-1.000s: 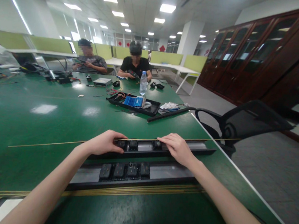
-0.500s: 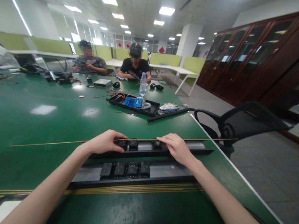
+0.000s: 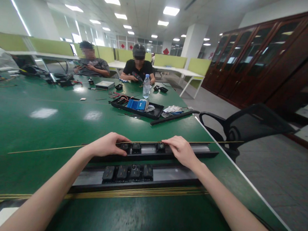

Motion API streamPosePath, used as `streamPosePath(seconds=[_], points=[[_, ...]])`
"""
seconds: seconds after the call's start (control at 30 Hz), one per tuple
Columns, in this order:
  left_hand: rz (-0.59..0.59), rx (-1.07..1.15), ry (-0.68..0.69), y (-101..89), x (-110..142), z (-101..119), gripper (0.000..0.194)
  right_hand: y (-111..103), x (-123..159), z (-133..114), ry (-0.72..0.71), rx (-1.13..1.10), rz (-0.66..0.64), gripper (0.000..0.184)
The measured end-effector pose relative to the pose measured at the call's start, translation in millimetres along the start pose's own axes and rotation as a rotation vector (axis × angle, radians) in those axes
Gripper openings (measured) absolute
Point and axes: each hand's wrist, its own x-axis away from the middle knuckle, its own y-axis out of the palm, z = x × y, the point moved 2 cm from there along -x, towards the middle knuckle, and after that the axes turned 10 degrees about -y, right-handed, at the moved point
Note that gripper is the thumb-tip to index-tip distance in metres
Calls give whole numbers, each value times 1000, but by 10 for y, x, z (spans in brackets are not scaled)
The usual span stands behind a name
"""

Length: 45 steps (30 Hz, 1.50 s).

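Observation:
A thin brass rod runs along the far edge of a long black channel, sticking out past both ends. My left hand is closed over the channel's left part, its thumb on the near side and its fingers at the rod. At the right, the fingertips of my right hand press together on the rod at the channel's far edge. Small black blocks sit inside this channel. Nearer to me lies a second black channel, holding several larger black blocks.
Several brass rods lie along the near channel's front. Beyond are a black tray with a blue finned piece, a water bottle, gloves and a black strip. A chair stands right; two people sit opposite.
The whole view has shifted slightly. Both hands keep their places on the rod and far channel; nothing else has visibly changed.

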Motion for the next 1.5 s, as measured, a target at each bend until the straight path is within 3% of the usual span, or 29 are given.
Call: streamPosePath(seconds=[0.2,0.5,1.5], points=[[9,-4,16,-8,-13,-20,56,-16,-11,4,15,-26,13,32],[11,-16,11,1,-13,-28,56,-53,-31,25,167,-104,44,20],[14,-47,30,-6,-20,-34,53,-132,-17,118,187,-76,-19,18]])
